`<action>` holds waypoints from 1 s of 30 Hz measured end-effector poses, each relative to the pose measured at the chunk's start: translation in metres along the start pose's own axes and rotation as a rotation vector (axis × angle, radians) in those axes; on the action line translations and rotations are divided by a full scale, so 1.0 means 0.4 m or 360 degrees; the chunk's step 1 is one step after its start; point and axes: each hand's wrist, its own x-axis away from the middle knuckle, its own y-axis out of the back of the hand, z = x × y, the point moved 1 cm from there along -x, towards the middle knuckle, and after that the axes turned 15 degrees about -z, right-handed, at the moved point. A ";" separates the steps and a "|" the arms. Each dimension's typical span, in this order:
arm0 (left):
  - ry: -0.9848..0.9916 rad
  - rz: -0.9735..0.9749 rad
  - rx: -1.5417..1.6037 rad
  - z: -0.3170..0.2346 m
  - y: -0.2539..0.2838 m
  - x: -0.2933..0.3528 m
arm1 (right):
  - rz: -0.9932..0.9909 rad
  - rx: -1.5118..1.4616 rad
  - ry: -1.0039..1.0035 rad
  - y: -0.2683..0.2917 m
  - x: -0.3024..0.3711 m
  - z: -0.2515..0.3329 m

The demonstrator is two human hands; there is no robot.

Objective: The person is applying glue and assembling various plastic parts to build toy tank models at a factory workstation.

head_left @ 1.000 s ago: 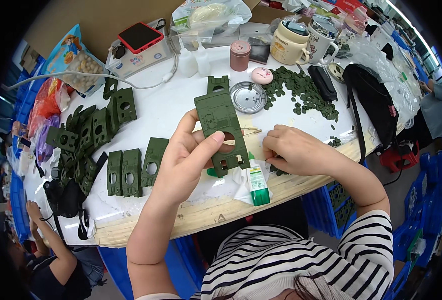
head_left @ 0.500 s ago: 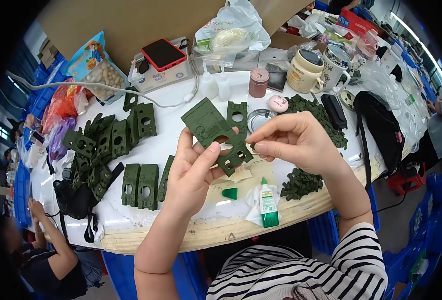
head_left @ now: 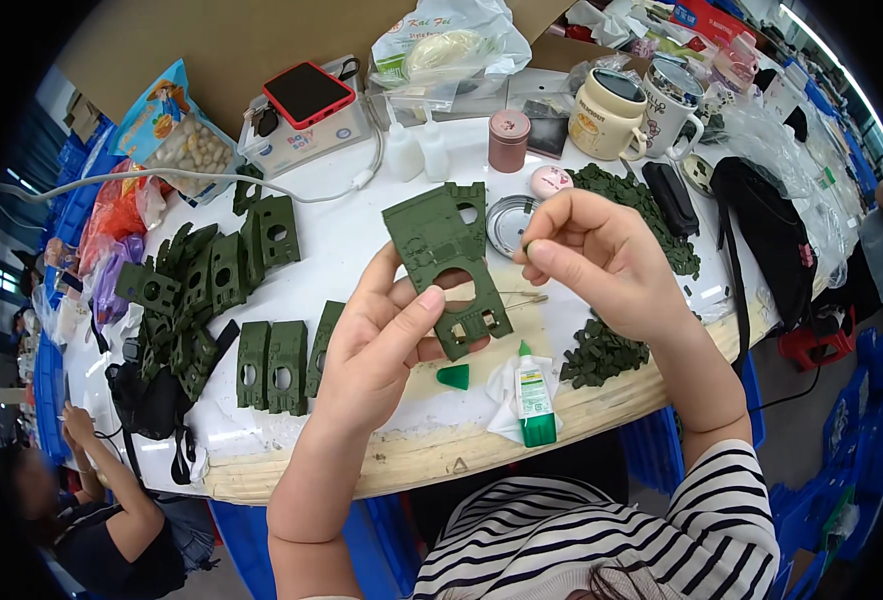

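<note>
My left hand grips a dark green plastic model tank hull piece, its large round hole and two small square openings facing up at me. To its right, apart from the hull, my right hand pinches a tiny dark green part between thumb and fingertips. Behind the held piece lies another green hull piece, partly covered. Below my hands a green-and-white glue bottle lies on a white tissue, with a green cap to its left.
Small green parts lie in a near heap and a larger far heap. More hull pieces are stacked on the left, beside a black bag. A metal dish, a pink tin and mugs stand farther back.
The held hull piece has turned to a more upright angle. My right hand has drawn away from its lower end, up and to the right, still pinching the tiny part.
</note>
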 end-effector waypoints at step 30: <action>-0.0447 -0.0346 0.0476 0.053 -0.006 0.001 | -0.0052 -0.0268 0.0211 -0.081 0.052 -0.054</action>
